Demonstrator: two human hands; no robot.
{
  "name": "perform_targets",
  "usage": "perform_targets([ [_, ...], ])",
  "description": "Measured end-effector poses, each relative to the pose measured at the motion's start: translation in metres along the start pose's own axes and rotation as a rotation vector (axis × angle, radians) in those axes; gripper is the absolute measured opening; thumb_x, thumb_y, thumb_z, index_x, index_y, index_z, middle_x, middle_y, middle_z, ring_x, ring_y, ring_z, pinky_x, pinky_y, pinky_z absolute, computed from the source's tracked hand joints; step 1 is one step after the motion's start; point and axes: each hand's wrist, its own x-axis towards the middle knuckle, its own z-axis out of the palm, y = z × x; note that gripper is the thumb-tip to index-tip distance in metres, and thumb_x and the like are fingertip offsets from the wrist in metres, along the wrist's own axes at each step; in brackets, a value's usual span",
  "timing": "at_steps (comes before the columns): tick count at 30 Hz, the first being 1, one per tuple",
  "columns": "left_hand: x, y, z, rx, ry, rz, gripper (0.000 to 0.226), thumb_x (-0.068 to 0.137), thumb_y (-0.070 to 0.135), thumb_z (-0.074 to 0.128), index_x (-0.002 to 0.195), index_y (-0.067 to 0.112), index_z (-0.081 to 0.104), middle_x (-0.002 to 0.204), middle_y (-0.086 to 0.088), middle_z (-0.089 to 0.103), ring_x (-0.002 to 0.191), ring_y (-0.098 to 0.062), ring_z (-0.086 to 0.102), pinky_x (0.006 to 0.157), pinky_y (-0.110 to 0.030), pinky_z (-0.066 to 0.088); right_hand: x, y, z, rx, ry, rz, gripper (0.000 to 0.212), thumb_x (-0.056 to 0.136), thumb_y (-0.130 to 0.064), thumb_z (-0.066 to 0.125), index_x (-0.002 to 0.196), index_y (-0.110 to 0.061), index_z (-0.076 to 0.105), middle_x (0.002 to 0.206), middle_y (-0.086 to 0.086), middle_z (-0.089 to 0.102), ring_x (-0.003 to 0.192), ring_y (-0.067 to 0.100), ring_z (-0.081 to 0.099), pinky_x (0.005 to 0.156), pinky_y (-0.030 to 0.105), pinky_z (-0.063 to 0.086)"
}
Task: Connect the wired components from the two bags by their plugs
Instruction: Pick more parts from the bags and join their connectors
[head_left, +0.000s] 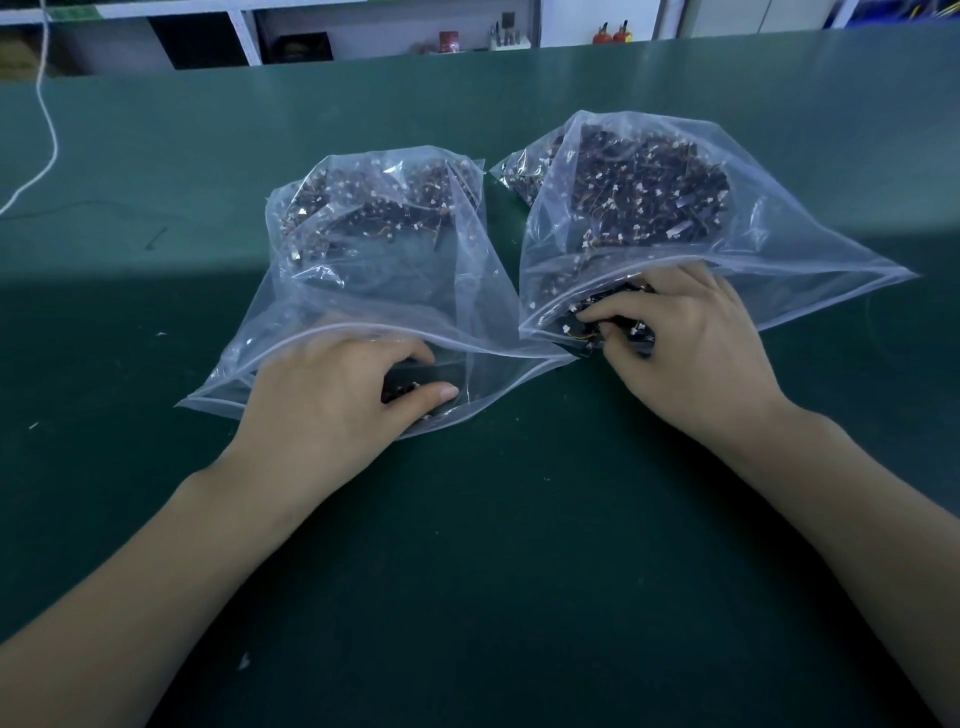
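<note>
Wired components (644, 187), small dark parts with thin wires and white plugs, filled two clear plastic bags that lay side by side on the green table (519, 545), with their open mouths toward the person. From the middle of the table, the left bag (363, 291) was at about 11 o'clock and the right bag (779, 244) at about 1 o'clock, and their near edges overlapped a little. The left hand (332, 400) reached into the mouth of the left bag, its thumb and fingers curled around a dark part (415, 387). The right hand (691, 343) was at the mouth of the right bag, its fingers pinching a few dark parts (597, 319) there. A white cord (49, 135) hung at 10 o'clock.
</note>
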Motion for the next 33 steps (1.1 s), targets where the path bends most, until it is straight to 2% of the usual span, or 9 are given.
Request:
perform_targets([
  [3, 0.000, 0.001, -0.004, 0.036, 0.024, 0.061, 0.021, 0.088, 0.055, 0.075, 0.086, 0.034, 0.079, 0.081, 0.018, 0.071, 0.082, -0.015, 0.068, 0.068, -0.035, 0.055, 0.001, -0.001, 0.000, 0.011, 0.067, -0.048, 0.023, 0.094, -0.012, 0.071, 0.108, -0.025, 0.084, 0.096, -0.001, 0.062, 0.102, 0.029, 0.059, 0.095, 0.047, 0.050],
  [6, 0.001, 0.001, -0.005, 0.034, 0.032, 0.085, 0.014, 0.089, 0.043, 0.080, 0.081, 0.033, 0.077, 0.078, 0.016, 0.069, 0.076, -0.015, 0.066, 0.063, -0.031, 0.049, 0.000, -0.005, 0.001, 0.100, 0.098, -0.080, 0.022, 0.094, -0.009, 0.070, 0.100, -0.024, 0.084, 0.101, -0.004, 0.069, 0.102, 0.025, 0.061, 0.091, 0.044, 0.053],
  [8, 0.001, 0.001, -0.005, 0.015, 0.036, 0.088, 0.006, 0.087, 0.035, 0.085, 0.089, 0.033, 0.080, 0.083, 0.017, 0.075, 0.081, -0.015, 0.073, 0.066, -0.027, 0.048, 0.000, -0.007, 0.001, 0.219, 0.114, -0.130, 0.023, 0.095, -0.005, 0.068, 0.095, -0.021, 0.084, 0.099, -0.006, 0.070, 0.097, 0.021, 0.064, 0.081, 0.039, 0.056],
  [11, 0.002, 0.000, -0.004, -0.009, 0.032, 0.067, 0.026, 0.085, 0.027, 0.086, 0.111, 0.030, 0.080, 0.094, 0.019, 0.079, 0.094, -0.014, 0.077, 0.075, -0.032, 0.054, -0.002, -0.014, 0.001, 0.372, 0.086, -0.230, 0.023, 0.095, 0.000, 0.065, 0.093, -0.015, 0.083, 0.095, -0.004, 0.069, 0.084, 0.018, 0.066, 0.070, 0.035, 0.055],
  [13, 0.001, 0.000, -0.003, -0.001, 0.028, 0.090, 0.029, 0.085, 0.022, 0.086, 0.113, 0.028, 0.080, 0.093, 0.018, 0.078, 0.093, -0.016, 0.077, 0.075, -0.036, 0.057, -0.006, -0.021, 0.003, 0.406, 0.036, -0.286, 0.025, 0.094, 0.002, 0.065, 0.094, -0.015, 0.083, 0.096, -0.004, 0.068, 0.078, 0.017, 0.064, 0.067, 0.034, 0.051],
  [18, 0.000, 0.000, -0.001, -0.017, 0.031, 0.114, 0.030, 0.086, 0.016, 0.084, 0.114, 0.028, 0.079, 0.095, 0.015, 0.077, 0.093, -0.018, 0.075, 0.072, -0.039, 0.061, -0.008, -0.029, 0.004, 0.443, 0.054, -0.352, 0.027, 0.095, 0.004, 0.063, 0.093, -0.014, 0.083, 0.097, -0.002, 0.068, 0.081, 0.021, 0.066, 0.069, 0.037, 0.052],
  [25, 0.002, -0.003, 0.006, -0.067, 0.055, 0.166, 0.026, 0.096, 0.012, 0.076, 0.121, 0.019, 0.080, 0.114, 0.003, 0.076, 0.108, -0.028, 0.072, 0.087, -0.049, 0.061, -0.008, -0.028, 0.003, 0.494, 0.098, -0.347, 0.026, 0.094, 0.009, 0.063, 0.091, -0.009, 0.082, 0.096, 0.001, 0.069, 0.073, 0.024, 0.063, 0.064, 0.030, 0.047],
  [28, 0.003, -0.003, 0.006, -0.107, 0.117, 0.229, 0.020, 0.098, 0.009, 0.075, 0.116, 0.013, 0.082, 0.110, 0.001, 0.076, 0.102, -0.024, 0.072, 0.090, -0.039, 0.059, -0.007, -0.029, 0.004, 0.505, 0.099, -0.346, 0.026, 0.095, 0.008, 0.063, 0.092, -0.009, 0.082, 0.096, 0.002, 0.068, 0.072, 0.023, 0.062, 0.068, 0.023, 0.044],
  [33, 0.001, 0.006, 0.006, -0.261, 0.221, 0.361, 0.009, 0.102, 0.016, 0.076, 0.108, 0.014, 0.083, 0.106, 0.003, 0.070, 0.092, -0.009, 0.065, 0.081, -0.029, 0.057, -0.008, -0.030, 0.004, 0.520, 0.083, -0.343, 0.024, 0.097, 0.006, 0.062, 0.097, -0.008, 0.081, 0.099, 0.002, 0.068, 0.074, 0.022, 0.063, 0.071, 0.018, 0.042],
])
